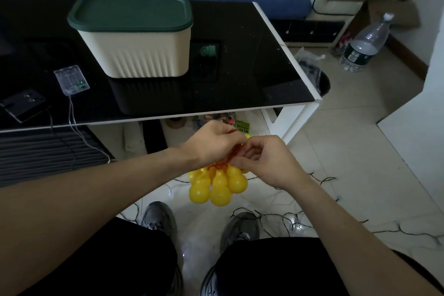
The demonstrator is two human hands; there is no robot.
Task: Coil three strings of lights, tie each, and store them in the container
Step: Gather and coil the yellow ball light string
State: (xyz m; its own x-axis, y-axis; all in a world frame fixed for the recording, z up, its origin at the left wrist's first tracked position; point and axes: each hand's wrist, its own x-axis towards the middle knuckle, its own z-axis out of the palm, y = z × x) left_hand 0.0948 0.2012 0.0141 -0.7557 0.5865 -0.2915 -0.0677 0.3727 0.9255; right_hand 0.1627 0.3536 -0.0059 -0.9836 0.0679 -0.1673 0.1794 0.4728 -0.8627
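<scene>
A bundle of yellow gourd-shaped lights (217, 186) hangs below my hands, just in front of the table edge. A red cord (231, 155) runs up from its top between my fingers. My left hand (211, 143) grips the cord and the top of the bundle. My right hand (264, 161) pinches the cord from the right side. The cream container (139, 55) with its dark green lid (131, 13) on stands closed on the black table. A clear battery box (71, 80) lies at the table's left, its thin wire dropping over the edge. A dark-wired light string (298, 221) sprawls on the floor.
The black glass table (252, 72) has a white rim. A dark flat device (22, 104) lies at its left. A plastic water bottle (365, 43) stands on the tiled floor at right, near a black bin (322, 81). My shoes (158, 217) are below.
</scene>
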